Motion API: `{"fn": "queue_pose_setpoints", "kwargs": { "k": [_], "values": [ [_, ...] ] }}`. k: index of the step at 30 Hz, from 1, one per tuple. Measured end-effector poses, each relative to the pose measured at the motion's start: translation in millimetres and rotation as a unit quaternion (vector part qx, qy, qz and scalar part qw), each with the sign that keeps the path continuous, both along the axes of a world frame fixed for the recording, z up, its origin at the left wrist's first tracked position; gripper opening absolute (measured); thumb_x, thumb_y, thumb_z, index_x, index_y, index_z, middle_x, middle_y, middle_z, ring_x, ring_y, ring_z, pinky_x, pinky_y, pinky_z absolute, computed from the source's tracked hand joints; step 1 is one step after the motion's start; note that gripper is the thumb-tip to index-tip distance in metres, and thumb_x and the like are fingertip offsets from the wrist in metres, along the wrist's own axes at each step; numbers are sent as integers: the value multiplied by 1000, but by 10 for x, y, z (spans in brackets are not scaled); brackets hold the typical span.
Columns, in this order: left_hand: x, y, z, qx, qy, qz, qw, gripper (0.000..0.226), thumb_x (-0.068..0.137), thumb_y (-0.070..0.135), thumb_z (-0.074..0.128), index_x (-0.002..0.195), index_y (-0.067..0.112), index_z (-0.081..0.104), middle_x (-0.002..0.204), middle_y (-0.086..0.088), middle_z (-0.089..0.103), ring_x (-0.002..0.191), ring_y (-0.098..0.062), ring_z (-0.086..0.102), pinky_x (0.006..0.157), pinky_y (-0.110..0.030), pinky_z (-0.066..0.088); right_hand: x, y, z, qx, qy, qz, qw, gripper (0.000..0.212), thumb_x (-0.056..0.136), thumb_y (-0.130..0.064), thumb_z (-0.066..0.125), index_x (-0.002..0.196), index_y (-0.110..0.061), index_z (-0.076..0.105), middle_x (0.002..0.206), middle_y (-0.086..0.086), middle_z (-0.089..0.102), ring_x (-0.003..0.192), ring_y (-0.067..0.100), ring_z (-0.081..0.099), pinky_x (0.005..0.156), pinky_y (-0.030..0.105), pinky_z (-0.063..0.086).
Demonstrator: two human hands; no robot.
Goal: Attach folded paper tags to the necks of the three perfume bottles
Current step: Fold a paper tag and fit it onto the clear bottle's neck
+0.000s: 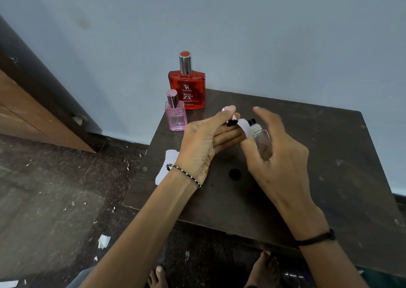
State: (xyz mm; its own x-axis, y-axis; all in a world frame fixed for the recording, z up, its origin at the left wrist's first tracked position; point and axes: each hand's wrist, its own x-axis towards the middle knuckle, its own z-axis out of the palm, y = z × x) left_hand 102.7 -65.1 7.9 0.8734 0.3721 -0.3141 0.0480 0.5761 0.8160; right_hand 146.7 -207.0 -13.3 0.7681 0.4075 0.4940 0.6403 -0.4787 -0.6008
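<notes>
Speckled dark stone floor (55,178) littered with torn white paper scraps (103,241), bare feet at the bottom edge. Dark brown scuffed wooden worktop (318,156) against a pale blue wall (241,24); brown wooden door (26,103) at left. White paper piece (168,162) lies at worktop's left edge. Left hand (204,142) with beaded bracelet, thumb and fingers pinched on small pink cap (228,112). Right hand (276,153) fingers wrapped on clear glass perfume bottle (262,142), tilted, white folded paper tag (245,126) at its neck; index finger raised, blurred. Farther back, small pink square perfume bottle (175,117) upright, just beside large red rectangular perfume bottle (187,88) near the wall.
</notes>
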Motion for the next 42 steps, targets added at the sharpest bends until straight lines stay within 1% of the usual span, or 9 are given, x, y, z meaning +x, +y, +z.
{"fn": "queue_pose_setpoints", "kwargs": {
  "k": [4, 10, 16, 20, 26, 28, 33, 39, 42],
  "values": [
    [16, 21, -32, 9, 5, 1, 1000, 19, 91, 22, 73, 92, 5, 80, 103, -19, 79, 91, -30, 78, 76, -34, 64, 47, -90, -3, 98, 126, -44, 986, 40, 89, -29, 70, 118, -24, 43, 85, -10, 61, 73, -6, 64, 57, 3, 46],
    [33, 40, -72, 42, 9, 0, 999, 17, 92, 27, 72, 85, 18, 84, 102, -11, 80, 97, -26, 78, 87, -37, 62, 109, -161, 41, 174, 256, -41, 950, 54, 72, -53, 69, 115, -26, 51, 103, 1, 72, 81, 17, 70, 64, 25, 53],
    [56, 44, -69, 43, 19, 14, 999, 21, 92, 31, 71, 83, 17, 84, 100, -7, 81, 93, -22, 78, 82, -33, 63, 78, -199, 108, 214, 246, 7, 945, 32, 79, -43, 73, 105, -25, 68, 103, -8, 72, 54, 14, 65, 47, 23, 53],
    [52, 44, -71, 17, 1, 15, 1000, 25, 94, 30, 67, 100, 10, 80, 107, -13, 79, 97, -24, 77, 82, -32, 63, 24, -223, 153, 182, 252, 24, 950, 35, 75, -57, 78, 101, -35, 73, 101, -9, 76, 78, 13, 77, 46, 23, 57],
    [62, 40, -99, 17, 1, 7, 1000, 29, 97, 32, 63, 110, 10, 76, 113, -11, 78, 105, -26, 74, 87, -33, 61, -39, -164, 147, 127, 230, 37, 964, 37, 70, -59, 75, 100, -38, 75, 93, -18, 76, 77, 8, 76, 54, 22, 60],
    [63, 35, -105, 26, 3, -6, 1000, 28, 97, 33, 62, 109, 12, 77, 112, -10, 78, 106, -25, 74, 94, -36, 59, -41, -149, 138, 143, 245, 51, 958, 34, 70, -58, 75, 99, -41, 73, 94, -14, 76, 73, 7, 76, 47, 19, 57],
    [67, 37, -117, 34, -5, -28, 999, 29, 97, 32, 63, 111, 9, 76, 111, -11, 78, 102, -23, 76, 87, -31, 61, -16, -132, 121, 188, 303, 60, 932, 42, 73, -51, 75, 108, -29, 74, 96, -8, 79, 77, 10, 79, 48, 21, 58],
    [80, 21, -103, 47, 2, -51, 998, 25, 96, 31, 65, 86, 16, 84, 103, -10, 80, 98, -21, 77, 84, -29, 62, -11, -105, 149, 252, 345, 69, 902, 29, 80, -39, 74, 102, -23, 65, 91, -13, 81, 73, 16, 80, 45, 19, 56],
    [84, -2, -114, 51, -1, -51, 997, 26, 96, 30, 66, 88, 13, 83, 103, -12, 80, 98, -22, 77, 86, -31, 62, -13, -104, 148, 276, 387, 69, 877, 30, 81, -37, 72, 102, -17, 65, 91, -7, 82, 73, 21, 80, 45, 20, 56]
  ]
}}
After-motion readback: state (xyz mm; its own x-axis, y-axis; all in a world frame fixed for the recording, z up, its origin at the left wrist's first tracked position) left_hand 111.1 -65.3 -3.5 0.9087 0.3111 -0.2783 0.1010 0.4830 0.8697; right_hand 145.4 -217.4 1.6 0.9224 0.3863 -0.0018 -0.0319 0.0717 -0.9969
